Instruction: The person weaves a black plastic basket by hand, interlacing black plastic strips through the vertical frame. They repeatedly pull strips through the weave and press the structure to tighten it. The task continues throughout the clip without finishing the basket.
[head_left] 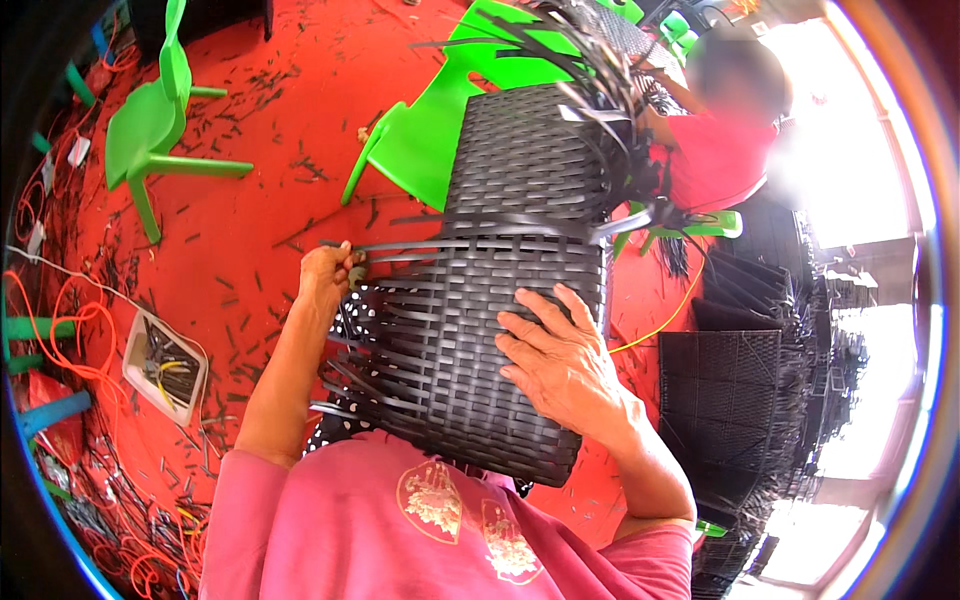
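A dark grey woven panel [480, 340] of flat plastic strips rests across my lap, with loose strip ends [385, 375] fanning out along its left side. My left hand [328, 272] is closed in a pinch on the end of one dark strip [400, 246] left of the weave. A small greenish patch shows at its fingertips; I cannot tell what it is. My right hand [555, 360] lies flat on the weave, fingers spread, holding nothing. Beyond the panel's far part stands a bright green chair [415, 135].
Another person in a red shirt [715, 160] sits at the far right by a bundle of loose strips [600, 70]. Woven panels [715, 385] are stacked at right. A second green chair [150, 130], a white bin [140, 375] and orange hoses [95, 325] stand left on the scrap-strewn red floor.
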